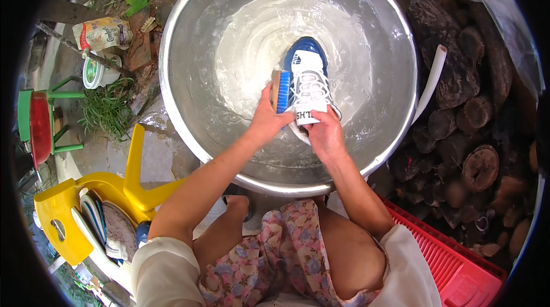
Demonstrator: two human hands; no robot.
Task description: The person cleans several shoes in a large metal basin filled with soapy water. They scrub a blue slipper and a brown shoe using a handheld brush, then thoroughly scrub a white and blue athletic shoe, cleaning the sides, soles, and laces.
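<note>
A blue and white sneaker (309,72) with white laces is held over a big round metal basin (366,152) of water, its toe pointing away from me. My right hand (325,133) grips the shoe at its near end, by the white tongue (311,113). In my left hand (267,119) is a scrub brush (280,91) with a wooden back and blue bristles. Those bristles face right, against or very close to the shoe's left side. The fingers under the shoe are hidden.
Left of me, a tipped yellow plastic stool (86,184) has more shoes (117,227) in it. Farther left are a green and red stool (40,124), a white tub (100,71) and a plastic pouch (103,33). A red crate (447,255) and stacked logs (458,135) lie right.
</note>
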